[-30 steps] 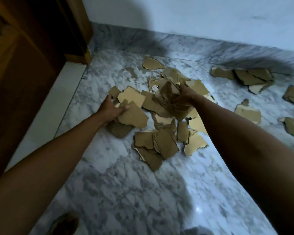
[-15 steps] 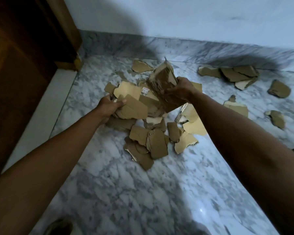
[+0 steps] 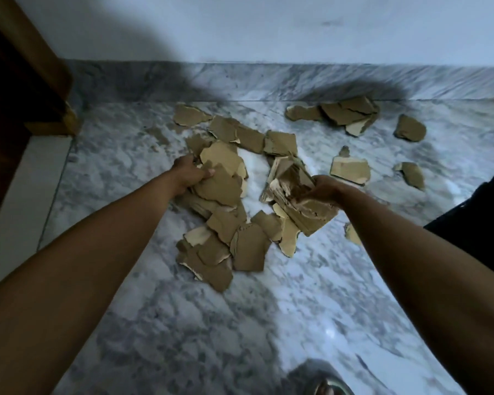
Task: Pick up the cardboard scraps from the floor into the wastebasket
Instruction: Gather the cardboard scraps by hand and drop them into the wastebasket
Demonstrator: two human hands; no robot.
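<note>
Cardboard scraps, torn brown pieces, lie across a grey-veined white marble floor (image 3: pixel 160 323), the biggest heap (image 3: pixel 228 238) in the middle between both forearms. A smaller cluster of scraps (image 3: pixel 340 112) sits far right against the marble skirting (image 3: pixel 268 81), with loose single pieces (image 3: pixel 351 170) to the right of the heap. A dark wooden door frame (image 3: pixel 26 69) stands at far left. The right hand (image 3: pixel 324 192) grips a thick stacked bundle of scraps (image 3: pixel 293 192), fingers curled round it, lifted just above the heap. The left hand (image 3: pixel 190 175) clamps thumb and fingers on a few flat tan scraps (image 3: pixel 221 178) at the heap's left edge.
</note>
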